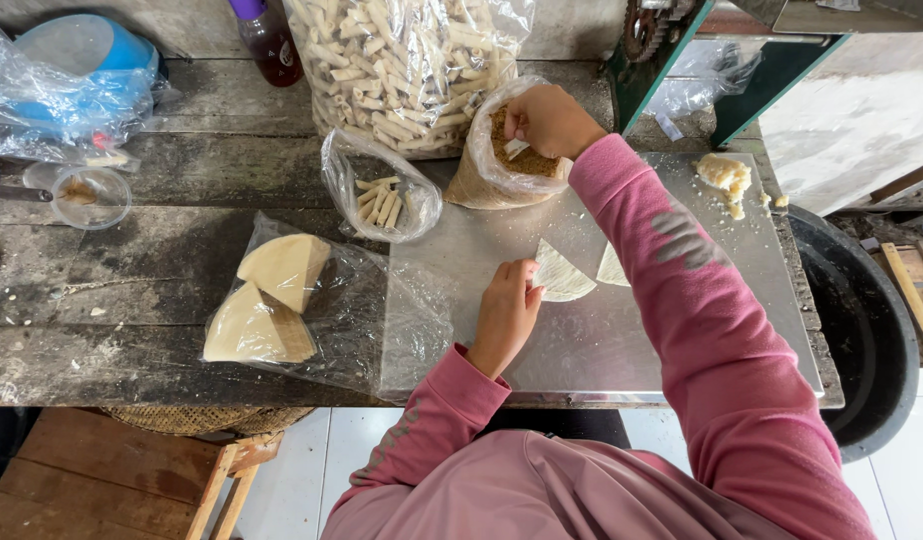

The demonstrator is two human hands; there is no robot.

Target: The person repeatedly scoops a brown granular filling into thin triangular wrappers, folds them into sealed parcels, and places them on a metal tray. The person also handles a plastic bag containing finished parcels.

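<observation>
Left hand (506, 312) pins wrapper (562, 274); right hand (548, 120), perhaps gripping spoon (517, 149), inside bag (502, 160).

A dark, weathered plank table (132, 300) runs across the scene in soft daylight. A grey wall (572, 30) stands behind it at the far side. White floor tiles (332, 450) show below the near edge, with a wooden stool (232, 480) at near left. At far right stands a green metal frame (762, 80); a black tub (872, 340) sits right.
</observation>
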